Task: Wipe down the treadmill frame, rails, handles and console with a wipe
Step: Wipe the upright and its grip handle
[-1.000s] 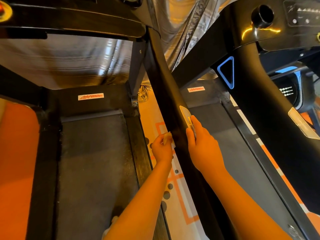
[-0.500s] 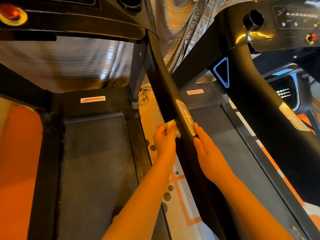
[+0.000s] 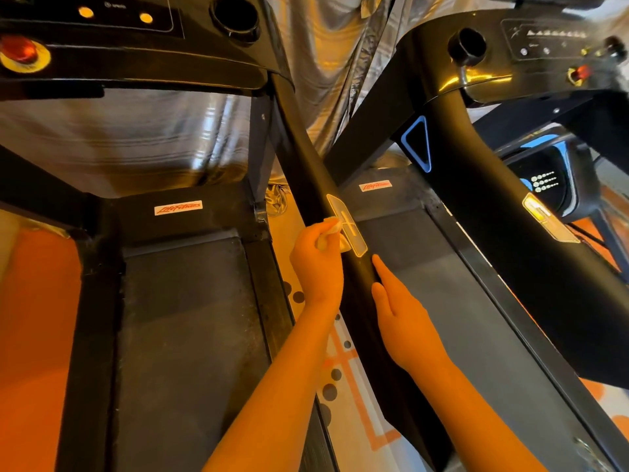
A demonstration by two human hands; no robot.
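The person is working on the black handrail (image 3: pixel 306 158), whose long axis is running from the console (image 3: pixel 136 63) at the far left down toward the near right, crossing between two treadmill belts.

The left hand (image 3: pixel 316 264) is sitting against the left flank of that rail, its fingers (image 3: pixel 308 240) curling round a small pale wipe (image 3: pixel 333 229) and pressing it to the rail just beside the light sensor plate (image 3: pixel 350 229). The wipe seems to be touching the plate's left edge, though the glare is making that hard to confirm.

The right hand (image 3: pixel 405 321) is lying flat on the rail's right side, nearer the viewer. Its fingers (image 3: pixel 383 270) are straight and together, holding nothing and pointing up the rail toward the plate's near end.

So the wiping hand is the farther one up the rail, and the unwiped length above it is stretching away far and left toward the console. The next stroke is probably going to follow that axis, with the flat hand steadying from below.
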